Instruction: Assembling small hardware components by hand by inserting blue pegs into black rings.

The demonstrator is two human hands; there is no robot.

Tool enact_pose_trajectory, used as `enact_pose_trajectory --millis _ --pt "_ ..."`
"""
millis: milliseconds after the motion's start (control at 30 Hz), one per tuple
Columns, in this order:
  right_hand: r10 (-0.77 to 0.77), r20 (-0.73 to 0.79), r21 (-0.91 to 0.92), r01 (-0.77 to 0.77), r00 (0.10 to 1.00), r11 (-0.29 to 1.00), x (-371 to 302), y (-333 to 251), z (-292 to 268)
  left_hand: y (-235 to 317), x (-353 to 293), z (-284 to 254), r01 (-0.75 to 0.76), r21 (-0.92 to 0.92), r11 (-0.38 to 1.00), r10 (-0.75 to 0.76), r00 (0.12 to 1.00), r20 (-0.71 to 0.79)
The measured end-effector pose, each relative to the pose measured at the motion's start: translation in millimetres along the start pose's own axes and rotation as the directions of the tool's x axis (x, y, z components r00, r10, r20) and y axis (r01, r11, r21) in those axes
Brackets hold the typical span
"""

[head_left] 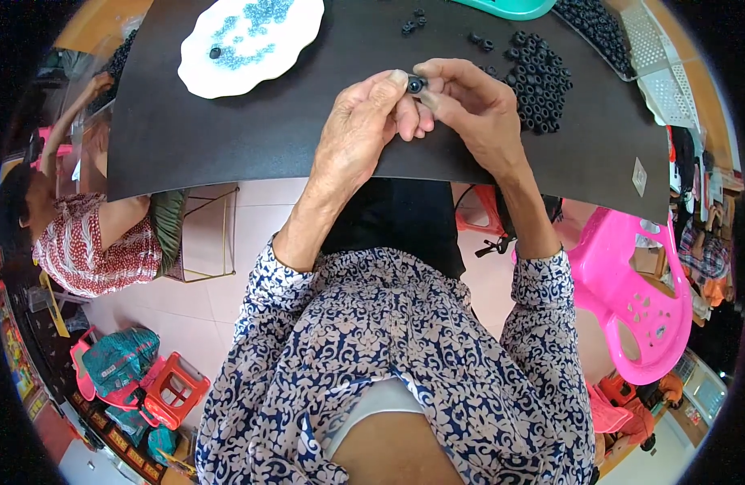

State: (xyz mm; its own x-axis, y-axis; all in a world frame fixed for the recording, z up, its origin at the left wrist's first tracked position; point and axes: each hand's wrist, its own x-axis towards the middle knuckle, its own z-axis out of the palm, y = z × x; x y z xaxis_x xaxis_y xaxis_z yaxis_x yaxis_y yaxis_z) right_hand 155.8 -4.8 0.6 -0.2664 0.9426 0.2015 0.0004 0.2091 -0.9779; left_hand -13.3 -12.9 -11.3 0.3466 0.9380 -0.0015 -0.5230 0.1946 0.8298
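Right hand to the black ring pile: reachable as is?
Likely yes: the pile of black rings lies just right of the right hand, nothing visible between, though its fingertips are occupied at a small black piece.

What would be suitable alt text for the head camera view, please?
A person's left hand and right hand together hold a small black ring over a dark table. A wavy-edged white plate of tiny bluish beads lies to the left, a pile of black rings to the right.

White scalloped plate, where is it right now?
In the head view, the white plate lies at upper left on the dark table, beyond and left of the left hand.
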Motion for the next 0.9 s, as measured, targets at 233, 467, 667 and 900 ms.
enact_pose_trajectory --millis 233,467,667,900 --pt "-0.256 -0.060 -0.338 0.221 0.965 0.915 0 -2 5 8 1 4 0.043 -0.078 0.996 -0.044 0.999 -0.006" --pt "-0.441 -0.042 -0.560 0.344 0.897 0.754 -3 -9 2 11 3 9 0.065 0.030 0.997 -0.067 0.996 0.066" --pt "-0.499 -0.003 -0.659 0.373 0.867 0.653 4 -12 5 11 7 8 0.067 0.062 0.996 -0.070 0.996 0.059" --pt "-0.464 0.027 -0.651 0.367 0.886 0.665 2 -16 -4 14 13 13 0.115 0.159 0.981 -0.125 0.991 0.051"
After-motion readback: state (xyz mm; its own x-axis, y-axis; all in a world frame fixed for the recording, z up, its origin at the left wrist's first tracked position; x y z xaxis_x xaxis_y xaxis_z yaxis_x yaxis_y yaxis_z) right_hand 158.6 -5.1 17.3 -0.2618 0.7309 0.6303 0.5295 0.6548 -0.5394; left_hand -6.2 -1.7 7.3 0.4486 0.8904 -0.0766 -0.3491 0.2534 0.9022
